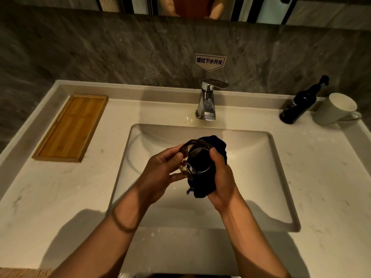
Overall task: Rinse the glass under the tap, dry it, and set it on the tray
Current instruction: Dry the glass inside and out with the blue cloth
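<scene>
Clear faceted drinking glass [191,157] held over the white rectangular sink basin [281,177], dark blue cloth [202,187] stuffed inside.
Left hand [160,173] curls round its wall; right hand [220,177] grips the cloth, thumb at the rim. Wet facets could slip during twisting and strike the basin; the bamboo tray [70,127] sits well apart.

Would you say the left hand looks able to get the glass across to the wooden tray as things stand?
Probably yes: the left hand grips the glass over the sink, and the bare countertop between it and the wooden tray on that side shows nothing in the way.
</scene>
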